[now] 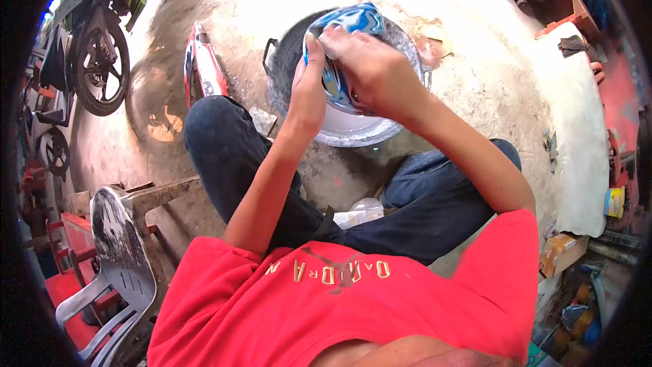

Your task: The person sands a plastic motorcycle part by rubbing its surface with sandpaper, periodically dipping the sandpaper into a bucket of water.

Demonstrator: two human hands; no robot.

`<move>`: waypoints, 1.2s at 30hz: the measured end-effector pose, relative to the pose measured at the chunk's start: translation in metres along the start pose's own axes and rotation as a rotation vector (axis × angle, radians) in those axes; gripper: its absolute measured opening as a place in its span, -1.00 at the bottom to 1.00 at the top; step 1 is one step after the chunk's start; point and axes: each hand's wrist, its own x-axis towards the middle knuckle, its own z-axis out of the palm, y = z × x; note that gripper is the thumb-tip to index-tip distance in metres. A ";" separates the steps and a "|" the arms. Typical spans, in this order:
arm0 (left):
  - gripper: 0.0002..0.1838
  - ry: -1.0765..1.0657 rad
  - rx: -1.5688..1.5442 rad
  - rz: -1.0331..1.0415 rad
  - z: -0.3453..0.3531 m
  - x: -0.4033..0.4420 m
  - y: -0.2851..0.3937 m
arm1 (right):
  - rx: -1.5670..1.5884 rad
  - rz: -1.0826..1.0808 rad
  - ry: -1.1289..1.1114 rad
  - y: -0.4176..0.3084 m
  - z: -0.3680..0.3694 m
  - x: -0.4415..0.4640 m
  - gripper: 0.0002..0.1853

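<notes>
A glossy panel with a blue, white and dark swirl pattern (pixel 363 19) is held tilted above a round grey basin (pixel 353 139). The basin has two side handles and pale, cloudy liquid inside. My left hand (pixel 309 95) grips the panel's left edge, thumb up along it. Across the panel's face lies my right hand (pixel 384 71), its fingers bent and pressed together against the surface. Whether a small thing sits under those fingers is hidden. My right hand and forearm cover much of the panel's middle.
A red and white panel (pixel 204 64) lies on the concrete floor to the left, near a parked motorcycle (pixel 98 58). A stained plastic chair (pixel 122 251) stands at lower left. Between my legs is a clear plastic container (pixel 367 211). A long pale board (pixel 577 136) runs along the right.
</notes>
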 end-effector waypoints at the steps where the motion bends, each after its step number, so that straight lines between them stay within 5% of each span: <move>1: -0.32 0.007 0.019 0.040 -0.002 0.003 -0.001 | -0.022 -0.045 0.021 0.001 0.002 0.001 -0.60; 3: -0.39 0.000 -0.039 -0.049 -0.001 -0.001 0.002 | -0.060 0.131 -0.070 0.043 -0.003 -0.002 -0.63; 4: -0.39 -0.006 -0.002 -0.025 -0.001 0.000 0.000 | -0.046 0.581 -0.335 0.053 -0.016 0.009 -0.66; 5: -0.38 -0.007 0.032 -0.007 -0.002 -0.001 -0.002 | -0.100 0.641 -0.367 0.065 -0.021 0.010 -0.70; 8: -0.38 -0.031 -0.073 -0.034 -0.001 0.000 0.002 | -0.074 0.069 -0.062 0.022 -0.002 0.001 -0.68; 10: -0.39 0.042 -0.110 -0.047 0.002 0.002 0.003 | -0.051 -0.038 -0.038 0.007 -0.001 0.002 -0.68; 14: -0.41 0.122 -0.099 -0.085 0.003 0.001 0.004 | -0.059 0.207 -0.162 0.050 0.002 -0.003 -0.67; 18: -0.43 0.316 -0.227 -0.028 -0.013 0.011 -0.004 | 0.064 -0.002 -0.124 -0.016 0.018 -0.016 -0.62; 23: -0.50 0.603 -0.327 0.086 -0.012 0.014 0.006 | -0.063 0.182 -0.121 0.027 0.015 -0.022 -0.59; 27: -0.58 0.546 -0.471 0.109 -0.022 0.015 0.005 | -0.044 0.009 -0.110 -0.028 0.016 -0.017 -0.59; 29: -0.61 0.565 -0.479 0.107 -0.017 0.013 0.010 | -0.120 -0.020 -0.083 0.000 0.015 -0.014 -0.58; 31: -0.63 0.564 -0.484 0.146 -0.010 0.009 0.013 | -0.133 0.357 -0.178 0.032 0.005 -0.008 -0.57; 33: -0.64 0.500 -0.504 0.152 -0.019 0.011 0.006 | -0.133 0.446 -0.262 0.033 0.003 -0.007 -0.57; 36: -0.63 0.462 -0.508 0.130 -0.021 0.010 0.002 | -0.176 -0.028 -0.128 -0.018 0.023 -0.017 -0.56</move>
